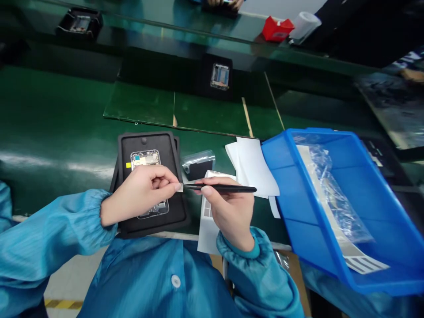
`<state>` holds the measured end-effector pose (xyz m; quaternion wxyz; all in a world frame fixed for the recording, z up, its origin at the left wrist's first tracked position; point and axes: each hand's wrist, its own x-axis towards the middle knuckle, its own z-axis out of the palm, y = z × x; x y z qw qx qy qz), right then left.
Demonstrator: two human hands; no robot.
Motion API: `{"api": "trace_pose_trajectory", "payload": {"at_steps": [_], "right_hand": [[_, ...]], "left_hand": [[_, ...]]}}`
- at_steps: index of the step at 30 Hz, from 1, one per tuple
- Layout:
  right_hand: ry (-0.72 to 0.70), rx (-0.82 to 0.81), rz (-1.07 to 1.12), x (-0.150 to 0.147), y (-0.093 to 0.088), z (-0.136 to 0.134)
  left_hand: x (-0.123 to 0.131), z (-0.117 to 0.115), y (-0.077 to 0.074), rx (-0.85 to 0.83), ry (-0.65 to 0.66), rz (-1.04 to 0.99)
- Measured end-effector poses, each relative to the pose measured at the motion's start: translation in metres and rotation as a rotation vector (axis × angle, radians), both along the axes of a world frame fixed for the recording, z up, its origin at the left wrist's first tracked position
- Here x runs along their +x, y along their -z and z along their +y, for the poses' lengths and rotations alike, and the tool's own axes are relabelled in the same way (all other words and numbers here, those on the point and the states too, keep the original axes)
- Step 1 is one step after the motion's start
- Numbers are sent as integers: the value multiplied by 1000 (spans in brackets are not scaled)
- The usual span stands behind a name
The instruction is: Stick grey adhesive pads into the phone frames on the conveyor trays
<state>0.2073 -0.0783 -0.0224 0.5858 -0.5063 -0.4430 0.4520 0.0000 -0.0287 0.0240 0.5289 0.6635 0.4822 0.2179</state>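
My right hand (228, 212) is shut on a pair of black tweezers (220, 188), which point left across the picture. At their tip is a small pale label (179, 187), pinched by the fingertips of my left hand (139, 194). My left hand hovers over a phone frame (145, 159) with exposed internals, which lies in a black rubber fixture tray (149, 143) and is partly hidden by the hand. A yellow tag (128, 165) sits beside the frame. Under my right hand lies a white label sheet (208, 225).
A blue plastic bin (318, 207) holding a plastic bag and label strips stands to the right, beside white paper sheets (253, 165) and a small plastic bag (198, 162). Further trays with phone frames (219, 76) sit on the green bench; a co-worker's hands (225, 3) show at the far top.
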Motion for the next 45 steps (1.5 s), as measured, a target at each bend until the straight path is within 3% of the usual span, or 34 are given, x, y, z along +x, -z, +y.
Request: {"api": "trace_pose_trajectory", "payload": {"at_steps": [9, 15, 22, 28, 45], "right_hand": [[-18, -16, -27, -31, -5, 10], [11, -115, -181, -47, -8, 24], [-77, -241, -245, -75, -12, 46], [-113, -259, -291, -83, -11, 53], [-126, -270, -321, -84, -9, 53]], "left_hand": [[-33, 0, 11, 86, -74, -23], [-69, -2, 29, 461, -222, 209], [-75, -20, 56, 785, -171, 382], [-69, -24, 61, 816, -228, 397], [-70, -25, 65, 791, -223, 390]]}}
